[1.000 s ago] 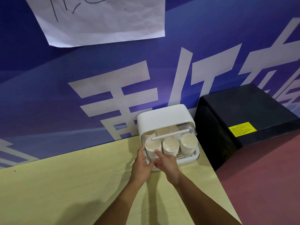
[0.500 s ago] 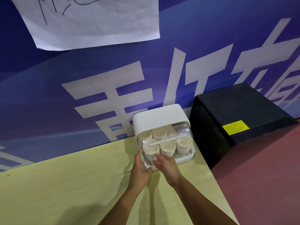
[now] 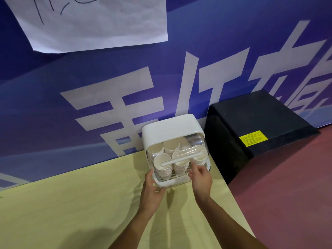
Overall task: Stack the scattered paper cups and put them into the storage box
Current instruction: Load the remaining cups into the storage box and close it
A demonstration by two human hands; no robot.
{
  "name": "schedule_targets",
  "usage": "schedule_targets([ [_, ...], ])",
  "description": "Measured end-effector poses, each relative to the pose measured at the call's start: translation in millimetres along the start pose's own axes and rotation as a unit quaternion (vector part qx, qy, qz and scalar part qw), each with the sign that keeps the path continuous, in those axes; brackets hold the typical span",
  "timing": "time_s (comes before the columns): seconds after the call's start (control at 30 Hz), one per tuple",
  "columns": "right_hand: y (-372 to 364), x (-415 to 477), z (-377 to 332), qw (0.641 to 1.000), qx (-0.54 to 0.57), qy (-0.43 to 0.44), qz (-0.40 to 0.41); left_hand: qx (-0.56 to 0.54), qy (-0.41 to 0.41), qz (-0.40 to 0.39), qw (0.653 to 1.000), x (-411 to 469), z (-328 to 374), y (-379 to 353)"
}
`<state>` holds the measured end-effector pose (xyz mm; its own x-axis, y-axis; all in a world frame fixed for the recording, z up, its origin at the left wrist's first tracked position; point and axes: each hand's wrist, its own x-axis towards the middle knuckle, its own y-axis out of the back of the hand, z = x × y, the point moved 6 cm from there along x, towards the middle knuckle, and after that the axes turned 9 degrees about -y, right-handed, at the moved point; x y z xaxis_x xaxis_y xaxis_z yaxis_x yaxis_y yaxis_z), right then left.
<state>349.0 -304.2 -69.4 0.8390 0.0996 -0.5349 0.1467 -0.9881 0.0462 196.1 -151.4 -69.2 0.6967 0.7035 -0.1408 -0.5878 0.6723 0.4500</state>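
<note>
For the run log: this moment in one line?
paper cups: in storage box; lid: partly down; left hand: touching box; right hand: open, by handle

Bare left hand and bare right hand were in view. Wrists were uncovered. Left forearm and right forearm were uncovered along whole visible length, down to bottom frame edge. Fingers were bare; nails too blurred to tell.
</note>
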Motion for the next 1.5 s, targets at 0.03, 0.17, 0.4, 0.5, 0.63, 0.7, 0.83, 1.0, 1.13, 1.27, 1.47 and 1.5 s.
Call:
schedule_targets([
  [0.03,2,1,-7,1.0,0.001,0.012,0.007,0.0,0.0,0.005,1.0,2,0,1],
  [0.17,-2,10,-30,0.998,-0.063,0.009,0.005,-0.028,0.013,0.016,0.999,8,2,2],
  [0.4,-11,23,-25,0.997,-0.02,-0.065,-0.038,-0.087,0.036,0.015,0.995,13,9,-2],
  [0.5,-14,26,-28,0.994,-0.046,-0.089,-0.042,-0.09,0.042,0.011,0.995,14,10,-2],
  [0.63,-14,28,-28,0.991,-0.035,-0.126,-0.039,-0.101,0.042,0.014,0.994,12,10,-2],
  [0.7,-14,28,-24,0.988,-0.018,-0.149,-0.043,-0.112,0.043,0.012,0.993,12,10,-4],
  [0.83,-14,27,-19,0.983,0.004,-0.179,-0.042,-0.146,0.062,0.009,0.987,13,10,-8],
  [1.0,-19,27,-15,0.979,0.038,-0.187,-0.064,-0.226,0.09,0.029,0.97,15,13,-7],
  [1.13,-20,27,-15,0.976,0.063,-0.192,-0.085,-0.288,0.117,0.032,0.95,15,12,-10],
  [1.27,-22,25,-23,0.976,0.072,-0.178,-0.106,-0.329,0.131,0.034,0.935,15,13,-10],
  [1.47,-21,18,-21,0.96,0.131,-0.224,-0.101,-0.359,0.157,0.052,0.919,19,17,-8],
  [1.5,-20,16,-19,0.961,0.13,-0.22,-0.102,-0.358,0.159,0.052,0.919,19,17,-8],
])
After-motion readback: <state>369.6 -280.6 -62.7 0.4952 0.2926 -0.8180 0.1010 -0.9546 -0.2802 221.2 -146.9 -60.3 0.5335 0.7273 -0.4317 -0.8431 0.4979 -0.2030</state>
